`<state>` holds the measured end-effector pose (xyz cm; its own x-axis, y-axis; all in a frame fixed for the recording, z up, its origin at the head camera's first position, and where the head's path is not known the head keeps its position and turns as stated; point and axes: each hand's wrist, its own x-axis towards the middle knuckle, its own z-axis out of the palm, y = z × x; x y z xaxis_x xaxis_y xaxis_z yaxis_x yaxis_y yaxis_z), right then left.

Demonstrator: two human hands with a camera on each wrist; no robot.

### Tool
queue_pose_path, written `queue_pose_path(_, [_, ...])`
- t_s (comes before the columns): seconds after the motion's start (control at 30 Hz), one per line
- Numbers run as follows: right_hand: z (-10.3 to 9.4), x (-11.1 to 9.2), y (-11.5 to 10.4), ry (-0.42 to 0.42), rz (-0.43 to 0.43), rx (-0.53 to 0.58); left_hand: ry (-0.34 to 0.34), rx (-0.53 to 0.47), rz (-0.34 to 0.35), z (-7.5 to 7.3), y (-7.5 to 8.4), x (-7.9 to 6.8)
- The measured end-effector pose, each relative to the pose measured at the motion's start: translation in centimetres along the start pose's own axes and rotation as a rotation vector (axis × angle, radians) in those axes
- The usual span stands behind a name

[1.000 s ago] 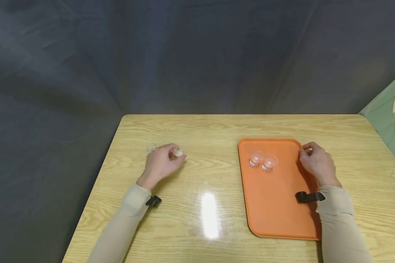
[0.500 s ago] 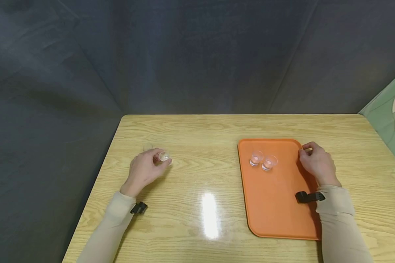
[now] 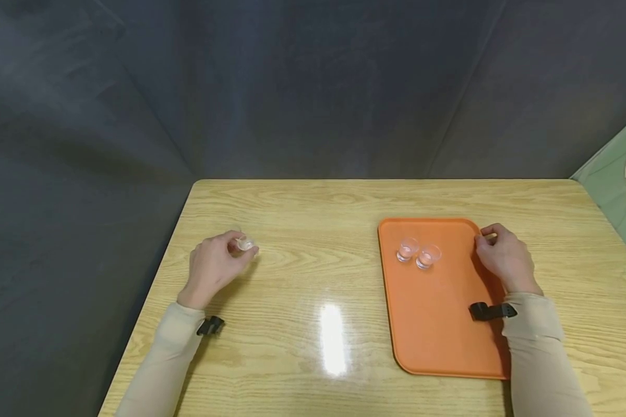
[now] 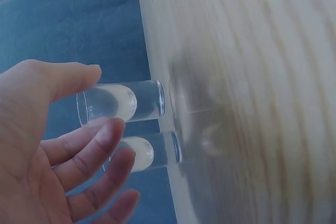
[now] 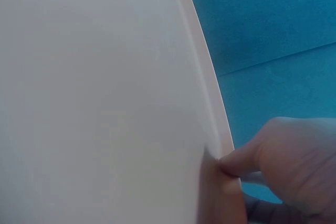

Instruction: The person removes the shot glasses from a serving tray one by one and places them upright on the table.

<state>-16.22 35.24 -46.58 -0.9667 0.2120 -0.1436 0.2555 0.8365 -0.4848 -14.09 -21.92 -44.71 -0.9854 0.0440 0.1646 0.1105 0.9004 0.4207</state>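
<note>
Okay, on my head feed I see, toward eight o'clock, left hand (image 3: 211,267) pinching clear glass (image 3: 246,245); second glass (image 4: 151,153) just beside it. Toward four: orange tray (image 3: 443,318), two more glasses (image 3: 407,249) near its eleven, right hand (image 3: 507,260) gripping tray's edge near its one.

The tray (image 3: 438,324) was plain orange. Glasses (image 3: 407,250) on it were clear, the table (image 3: 297,295) beneath it yellow with wavy grain, the cloth (image 3: 313,92) beyond it dark blue-grey.
</note>
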Motion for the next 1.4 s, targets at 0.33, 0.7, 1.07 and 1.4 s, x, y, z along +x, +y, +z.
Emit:
queue_pose_path(0.33, [-0.1, 0.1, -0.1, -0.003, 0.004, -0.002, 0.052, 0.035, 0.023, -0.3, -0.3, 0.0])
queue_pose_path(0.7, [-0.1, 0.2, -0.1, 0.010, -0.009, -0.005, 0.057, 0.015, 0.026, -0.3, -0.3, 0.2])
queue_pose_path(1.07, [0.0, 0.1, 0.0, 0.005, -0.009, -0.010, 0.142, -0.054, 0.047, -0.8, 0.4, 0.1])
queue_pose_path(1.4, [0.0, 0.2, 0.1, 0.004, -0.011, -0.015, 0.204, -0.095, 0.158, -0.9, 2.1, 0.3])
